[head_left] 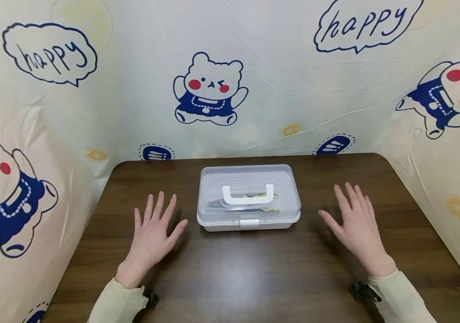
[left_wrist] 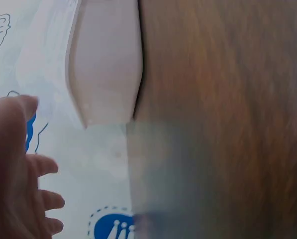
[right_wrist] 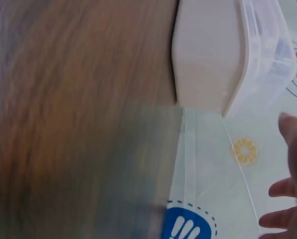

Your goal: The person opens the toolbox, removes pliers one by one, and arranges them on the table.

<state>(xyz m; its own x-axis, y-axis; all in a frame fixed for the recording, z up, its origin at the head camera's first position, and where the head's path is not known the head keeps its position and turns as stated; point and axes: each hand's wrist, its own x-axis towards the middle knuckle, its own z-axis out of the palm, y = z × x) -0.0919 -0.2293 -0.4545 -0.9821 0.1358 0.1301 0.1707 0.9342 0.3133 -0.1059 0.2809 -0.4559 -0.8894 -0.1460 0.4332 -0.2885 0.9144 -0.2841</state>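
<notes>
A lidded plastic storage box (head_left: 214, 179), white below with a see-through top, stands towards the back of the table. Its white handle (head_left: 248, 201) lies folded on the lid, and a white latch (head_left: 249, 223) closes the front. Inside, blurred by the lid, are long dark items with yellow patterned parts. My left hand (head_left: 151, 240) is spread to the left of the box, apart from it, holding nothing. On the other side my right hand (head_left: 359, 229) is likewise spread and holds nothing. Both wrist views show the box's pale side wall (left_wrist: 106, 64) beyond the fingers.
The brown wooden table (head_left: 230, 278) has rounded far corners. A pale curtain (head_left: 141, 89) printed with bears, lemon slices and "happy" bubbles hangs behind and along both sides. Dark wrist-worn devices (head_left: 363, 291) show below the cuffs.
</notes>
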